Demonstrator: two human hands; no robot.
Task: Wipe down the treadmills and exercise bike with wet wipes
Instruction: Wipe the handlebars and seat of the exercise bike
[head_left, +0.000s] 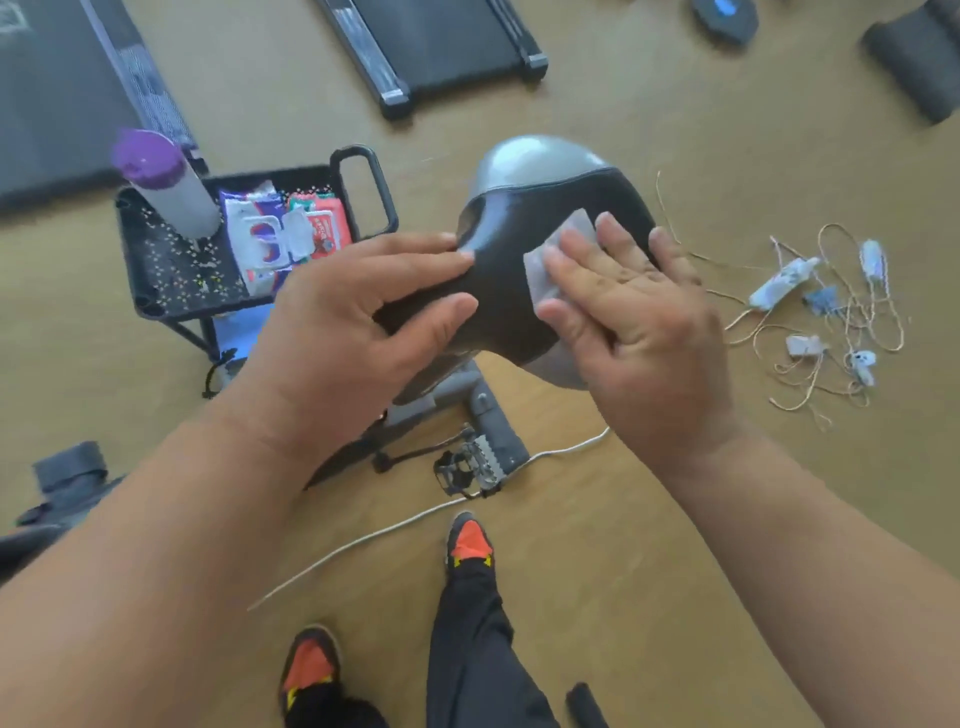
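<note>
Head view: the right hand (631, 306) is pressing a wet wipe (558, 254) flat, fingers straight, onto the black exercise bike saddle (511, 244). The left hand (371, 306) is gripping the saddle's nose. 2 wipe packs (283, 236) are lying in the black cart tray (171, 265), labels unreadable.

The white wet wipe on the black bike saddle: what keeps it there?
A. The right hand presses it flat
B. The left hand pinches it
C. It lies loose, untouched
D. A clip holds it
A: the right hand lies with straight fingers over the white wet wipe, pressing it onto the black bike saddle.
</note>
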